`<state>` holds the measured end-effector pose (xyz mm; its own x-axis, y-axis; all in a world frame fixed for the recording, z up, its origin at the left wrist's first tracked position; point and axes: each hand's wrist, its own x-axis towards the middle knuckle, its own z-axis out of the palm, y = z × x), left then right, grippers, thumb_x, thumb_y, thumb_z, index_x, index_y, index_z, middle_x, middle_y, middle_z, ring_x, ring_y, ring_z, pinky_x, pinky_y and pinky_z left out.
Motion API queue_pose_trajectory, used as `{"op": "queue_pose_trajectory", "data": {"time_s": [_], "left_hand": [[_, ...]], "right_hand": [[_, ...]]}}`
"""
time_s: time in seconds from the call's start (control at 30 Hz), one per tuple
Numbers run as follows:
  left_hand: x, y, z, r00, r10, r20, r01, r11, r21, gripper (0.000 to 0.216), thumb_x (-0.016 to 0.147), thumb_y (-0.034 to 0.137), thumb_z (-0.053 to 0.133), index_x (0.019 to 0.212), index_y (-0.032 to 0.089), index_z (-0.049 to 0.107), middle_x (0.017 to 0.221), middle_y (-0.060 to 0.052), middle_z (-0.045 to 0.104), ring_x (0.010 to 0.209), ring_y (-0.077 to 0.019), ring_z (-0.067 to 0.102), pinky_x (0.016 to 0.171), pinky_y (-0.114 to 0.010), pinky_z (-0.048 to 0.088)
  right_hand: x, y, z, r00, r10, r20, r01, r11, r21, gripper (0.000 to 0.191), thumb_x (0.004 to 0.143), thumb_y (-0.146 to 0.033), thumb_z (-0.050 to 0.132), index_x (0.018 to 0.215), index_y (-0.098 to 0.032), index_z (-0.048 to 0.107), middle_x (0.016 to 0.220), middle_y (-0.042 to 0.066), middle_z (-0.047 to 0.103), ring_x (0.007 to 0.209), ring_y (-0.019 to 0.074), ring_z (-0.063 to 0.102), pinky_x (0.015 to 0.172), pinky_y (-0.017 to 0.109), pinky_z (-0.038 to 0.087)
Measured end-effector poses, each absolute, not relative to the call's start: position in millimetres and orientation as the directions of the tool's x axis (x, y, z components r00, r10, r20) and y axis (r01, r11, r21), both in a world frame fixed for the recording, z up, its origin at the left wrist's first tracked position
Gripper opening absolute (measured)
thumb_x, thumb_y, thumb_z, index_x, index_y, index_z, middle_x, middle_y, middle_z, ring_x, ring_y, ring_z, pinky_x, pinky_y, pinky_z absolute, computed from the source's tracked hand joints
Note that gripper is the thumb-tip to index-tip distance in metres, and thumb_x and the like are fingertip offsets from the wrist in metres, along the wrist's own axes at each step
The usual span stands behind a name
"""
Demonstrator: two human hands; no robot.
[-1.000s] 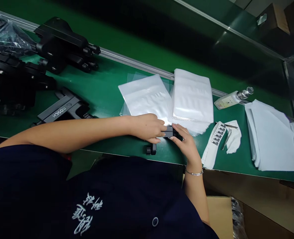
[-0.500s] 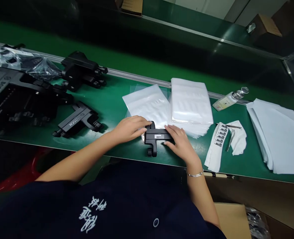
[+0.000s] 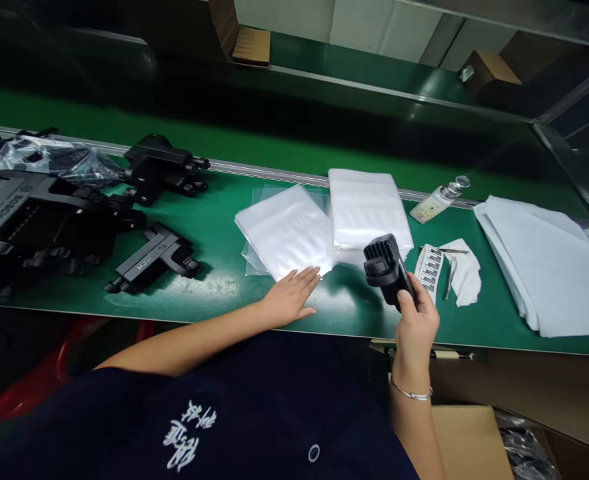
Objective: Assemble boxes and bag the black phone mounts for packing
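Observation:
My right hand grips a black plastic part and holds it up off the bench, its ribbed end facing up and away from me. My left hand lies flat with fingers stretched out, the fingertips on the near corner of a loose stack of clear plastic bags. A thicker stack of clear bags lies beside it, partly hidden by the part. Just beyond my right hand is a strip of printed labels.
Several black and grey parts are heaped at the left, with one grey-topped part apart from them. At the right are a bottle, a crumpled white cloth, tweezers and white sheets. A cardboard box stands below the edge.
The black part has been lifted off the bench and turned on end in my right hand, moving right. My left hand has let go of it and now rests by the bags.

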<state>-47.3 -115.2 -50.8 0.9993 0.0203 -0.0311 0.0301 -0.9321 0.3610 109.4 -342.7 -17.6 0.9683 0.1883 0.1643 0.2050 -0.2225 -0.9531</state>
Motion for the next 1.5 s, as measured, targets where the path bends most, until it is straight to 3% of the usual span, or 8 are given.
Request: {"op": "queue_pose_trajectory", "data": {"time_s": [0.1, 0.2, 0.4, 0.6, 0.77, 0.97, 1.23, 1.5], "left_hand": [[-81.5, -99.0, -56.6, 0.998, -0.007, 0.067, -0.034, -0.910, 0.413, 0.040, 0.097, 0.033, 0.041, 0.132, 0.020, 0.055, 0.141, -0.012, 0.054, 0.133, -0.0240, 0.049, 0.108, -0.043, 0.043], [-96.0, -76.9, -48.3, 0.987, 0.109, 0.118, 0.052, -0.912, 0.406, 0.037, 0.098, 0.027, 0.034, 0.117, 0.023, 0.066, 0.125, -0.009, 0.067, 0.119, -0.0229, 0.061, 0.098, -0.041, 0.053], [-64.2, -87.5, -46.8, 0.979, 0.184, 0.088, 0.141, -0.923, 0.359, 0.046, 0.093, 0.039, 0.049, 0.131, 0.013, 0.054, 0.144, -0.016, 0.050, 0.135, -0.0289, 0.045, 0.110, -0.046, 0.042], [-82.8, -78.0, -58.4, 0.984, 0.142, 0.112, 0.086, -0.912, 0.402, 0.034, 0.097, 0.025, 0.032, 0.108, 0.022, 0.064, 0.118, -0.006, 0.069, 0.114, -0.0203, 0.064, 0.094, -0.035, 0.055], [-71.1, -72.8, -43.3, 0.885, 0.466, 0.014, 0.443, -0.849, 0.289, 0.029, 0.093, 0.019, 0.034, 0.110, 0.016, 0.058, 0.095, -0.010, 0.069, 0.089, -0.0230, 0.067, 0.073, -0.033, 0.055], [-78.4, -86.0, -36.3, 0.953, 0.304, 0.002, 0.301, -0.945, 0.130, 0.043, 0.083, 0.016, 0.049, 0.125, 0.007, 0.050, 0.100, -0.016, 0.065, 0.094, -0.0297, 0.063, 0.076, -0.038, 0.052], [-100.3, -79.6, -33.0, 0.974, 0.226, -0.015, 0.222, -0.941, 0.256, 0.024, 0.088, 0.009, 0.043, 0.098, 0.018, 0.062, 0.091, -0.008, 0.070, 0.082, -0.0215, 0.066, 0.065, -0.028, 0.046], [-83.0, -64.1, -12.3, 0.845, 0.427, -0.322, 0.534, -0.701, 0.472, 0.020, 0.085, 0.034, 0.051, 0.070, 0.021, 0.050, 0.070, 0.000, 0.062, 0.064, -0.0176, 0.057, 0.057, -0.026, 0.033]], "right_hand": [[112.8, -354.3, -17.0, 0.971, 0.129, 0.200, 0.223, -0.196, -0.955, 0.048, 0.081, -0.041, 0.064, 0.123, -0.018, 0.064, 0.122, 0.012, 0.065, 0.116, 0.0288, 0.060, 0.102, 0.050, 0.045], [112.1, -351.3, -18.3, 0.971, 0.131, 0.199, 0.220, -0.167, -0.961, 0.048, 0.081, -0.041, 0.065, 0.123, -0.018, 0.064, 0.121, 0.012, 0.065, 0.116, 0.0290, 0.059, 0.103, 0.050, 0.044], [105.2, -322.6, -14.0, 0.910, 0.301, 0.284, 0.363, -0.249, -0.898, 0.048, 0.081, -0.040, 0.067, 0.125, -0.022, 0.063, 0.117, 0.010, 0.062, 0.112, 0.0275, 0.059, 0.100, 0.048, 0.045], [90.6, -315.5, 4.2, 0.609, 0.525, 0.594, 0.783, -0.278, -0.557, 0.053, 0.082, -0.031, 0.069, 0.132, -0.031, 0.050, 0.111, 0.009, 0.061, 0.105, 0.0264, 0.059, 0.090, 0.046, 0.050], [82.9, -307.3, 18.2, 0.404, 0.590, 0.699, 0.913, -0.223, -0.341, 0.057, 0.083, -0.023, 0.068, 0.134, -0.032, 0.044, 0.104, 0.007, 0.061, 0.096, 0.0246, 0.061, 0.087, 0.047, 0.052], [76.9, -300.5, 32.9, 0.370, 0.623, 0.689, 0.927, -0.203, -0.314, 0.057, 0.083, -0.018, 0.069, 0.134, -0.026, 0.045, 0.104, 0.010, 0.059, 0.096, 0.0244, 0.059, 0.086, 0.047, 0.052], [72.7, -295.5, 39.0, 0.340, 0.637, 0.691, 0.940, -0.201, -0.278, 0.058, 0.084, -0.017, 0.068, 0.135, -0.030, 0.044, 0.104, 0.008, 0.058, 0.094, 0.0227, 0.059, 0.089, 0.048, 0.050], [69.7, -292.5, 40.2, 0.353, 0.640, 0.682, 0.935, -0.209, -0.287, 0.063, 0.082, -0.017, 0.069, 0.138, -0.032, 0.043, 0.106, 0.008, 0.058, 0.095, 0.0230, 0.059, 0.090, 0.049, 0.050]]}}
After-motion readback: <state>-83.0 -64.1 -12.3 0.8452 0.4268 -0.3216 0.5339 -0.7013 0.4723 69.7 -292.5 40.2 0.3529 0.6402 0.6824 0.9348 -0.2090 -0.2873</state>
